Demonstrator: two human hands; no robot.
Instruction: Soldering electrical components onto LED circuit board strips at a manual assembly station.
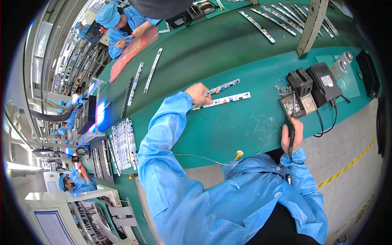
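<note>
The left hand (199, 94) is closed on the near end of a narrow white circuit strip (222, 87), holding it just above the green bench (228, 126). A second white strip (223, 100) lies flat on the bench just beside it, on the near side, with small coloured parts along its length. The right hand (291, 136) is wrapped around the black handle of a soldering iron (292, 122), its tip pointing away from the person toward the small tray of metal bits (290, 107) in the black stand (300, 83). To the right of the stand sits a black power box (324, 83) with cables running off the bench edge. A thin wire (204, 157) trails along the near edge of the bench. Farther left lies a stack of white strips (122, 145). At the far left, another worker in blue (122, 24) bends over a pink bag (132, 51).
</note>
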